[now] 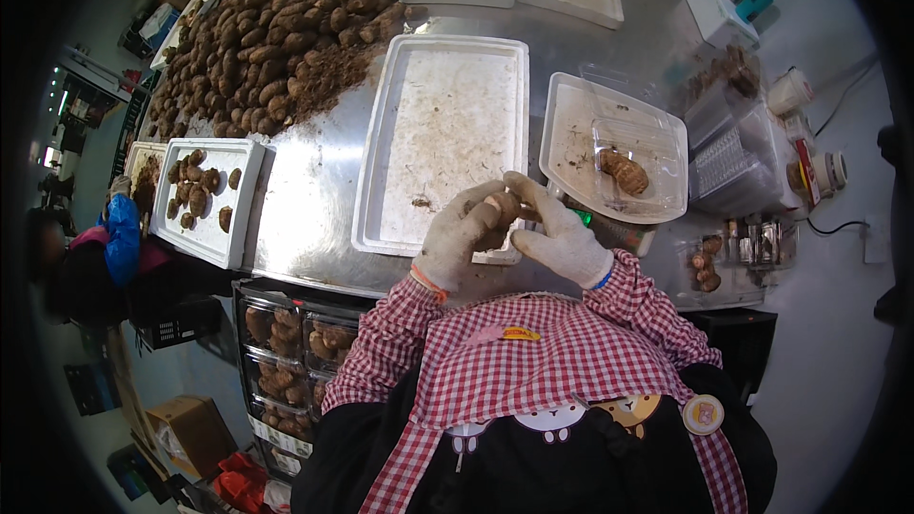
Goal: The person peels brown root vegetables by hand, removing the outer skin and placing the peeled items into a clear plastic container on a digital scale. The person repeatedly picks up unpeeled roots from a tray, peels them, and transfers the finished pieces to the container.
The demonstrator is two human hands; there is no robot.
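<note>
My left hand (460, 232), in a soiled white knit glove, grips a brown taro corm (504, 208) above the near edge of a white foam tray (457, 121). My right hand (560, 232), gloved as well, has its fingers at the corm's right side; the thumb is apart, and whether it grips too is unclear. Beyond my right hand, a shallow white tray (564, 135) rests on a scale (621, 232) with a lit green display. In that tray an open clear plastic clamshell box (660, 143) holds a larger taro corm (625, 171).
A large heap of taro corms (264, 50) covers the table's far left. Another foam tray (243, 214) holds several corms. Stacked clear boxes (728, 150) stand at the right. Filled boxes (275, 371) fill a crate below the table edge. A co-worker (107, 250) is at the left.
</note>
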